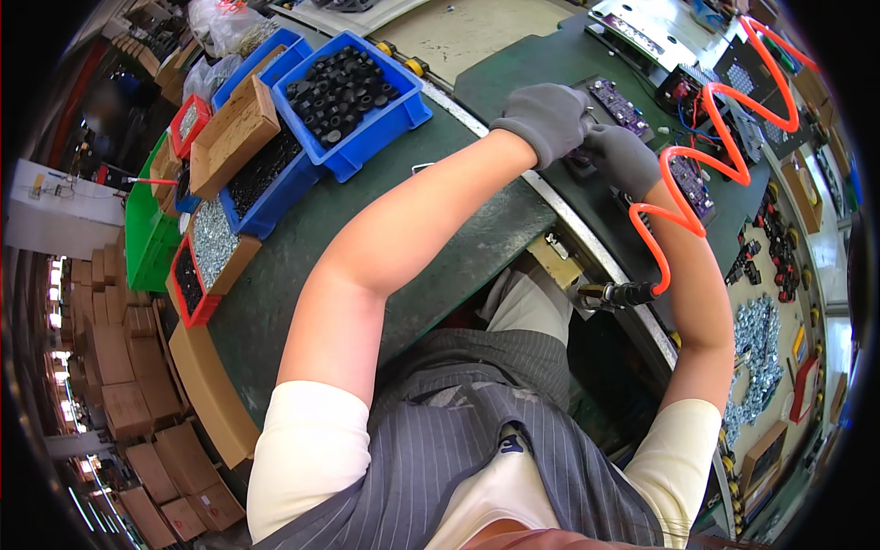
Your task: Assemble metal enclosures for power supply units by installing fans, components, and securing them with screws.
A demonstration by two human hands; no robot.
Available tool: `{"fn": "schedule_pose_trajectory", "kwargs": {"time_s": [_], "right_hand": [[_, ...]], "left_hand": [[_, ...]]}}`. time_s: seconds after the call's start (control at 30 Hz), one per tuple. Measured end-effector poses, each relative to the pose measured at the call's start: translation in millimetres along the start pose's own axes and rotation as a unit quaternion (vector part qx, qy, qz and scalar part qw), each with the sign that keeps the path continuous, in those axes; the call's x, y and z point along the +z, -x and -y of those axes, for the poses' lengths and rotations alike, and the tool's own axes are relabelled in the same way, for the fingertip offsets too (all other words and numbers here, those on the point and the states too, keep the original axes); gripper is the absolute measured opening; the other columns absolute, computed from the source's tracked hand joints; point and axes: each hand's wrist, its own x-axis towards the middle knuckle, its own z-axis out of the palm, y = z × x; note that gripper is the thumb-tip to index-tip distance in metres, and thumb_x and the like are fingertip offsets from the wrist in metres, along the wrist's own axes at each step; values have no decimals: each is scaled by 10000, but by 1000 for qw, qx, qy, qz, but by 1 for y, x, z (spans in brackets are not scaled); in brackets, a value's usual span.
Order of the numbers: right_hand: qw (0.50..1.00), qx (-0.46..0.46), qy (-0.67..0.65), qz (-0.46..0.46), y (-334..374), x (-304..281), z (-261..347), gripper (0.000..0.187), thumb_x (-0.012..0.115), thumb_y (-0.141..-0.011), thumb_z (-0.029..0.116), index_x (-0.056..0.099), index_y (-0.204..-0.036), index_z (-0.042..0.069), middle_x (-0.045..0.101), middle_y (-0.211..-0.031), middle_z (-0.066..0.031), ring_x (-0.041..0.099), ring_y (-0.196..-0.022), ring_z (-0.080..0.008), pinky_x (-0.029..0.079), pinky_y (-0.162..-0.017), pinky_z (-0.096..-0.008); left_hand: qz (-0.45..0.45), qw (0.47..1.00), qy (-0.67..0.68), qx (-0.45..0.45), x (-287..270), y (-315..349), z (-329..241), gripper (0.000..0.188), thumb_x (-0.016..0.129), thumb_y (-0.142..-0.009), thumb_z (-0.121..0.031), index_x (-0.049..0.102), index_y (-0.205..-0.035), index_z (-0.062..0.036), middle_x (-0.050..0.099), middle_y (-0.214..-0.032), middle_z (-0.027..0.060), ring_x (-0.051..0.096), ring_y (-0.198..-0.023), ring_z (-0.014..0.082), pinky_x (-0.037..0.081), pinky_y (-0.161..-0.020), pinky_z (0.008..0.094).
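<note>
Both my hands wear grey gloves and meet over the green work surface (513, 73). My left hand (548, 121) is closed, its fingertips turned away toward my right hand (623, 159), which is also closed. What they grip between them is hidden by the gloves. A purple circuit board (620, 104) lies just beyond my hands. Another purple circuit board (689, 186) lies beside my right wrist. An orange coiled air hose (724, 163) crosses in front of my right forearm and ends in a black fitting (632, 293) at the bench's metal edge.
At left stand a blue bin (417, 110) of black round rubber parts, a wooden box (234, 137), a green bin (151, 238) and a red-rimmed tray (203, 312). Silver screws (756, 357) are heaped at right. A metal chassis (642, 41) lies at the back, near wired black units (687, 96).
</note>
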Motion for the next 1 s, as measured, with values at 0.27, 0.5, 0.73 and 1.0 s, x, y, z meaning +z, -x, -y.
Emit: {"fn": "schedule_pose_trajectory", "kwargs": {"time_s": [0.27,0.5,0.73,1.0], "right_hand": [[969,116,205,76,-15,-1,-14,239,646,-744,202,641,-955,91,651,-901,-166,610,-859,-351,485,-780,-404],[993,92,80,-8,3,-25,18,260,648,-764,322,692,-853,82,653,-798,-169,635,-763,-326,483,-709,-429],[944,235,227,-48,-7,-19,26,250,642,-775,321,696,-887,104,660,-815,-151,636,-778,-323,484,-706,-417],[965,217,149,18,7,-25,31,259,635,-771,347,688,-855,108,654,-791,-140,633,-762,-318,485,-705,-416]], "left_hand": [[-24,995,95,8,11,-2,3,291,586,-794,-353,641,-932,-103,644,-924,147,602,-895,328,470,-788,420],[-14,995,90,-26,9,4,-2,281,582,-812,-351,649,-954,-119,646,-931,140,613,-878,322,474,-773,419],[-19,995,93,-19,3,2,-5,260,577,-817,-326,656,-951,-118,652,-913,128,614,-874,317,478,-772,408],[-156,983,98,14,11,52,13,588,616,-778,-291,374,-1272,-84,524,-1092,180,578,-925,344,471,-785,426]]}}
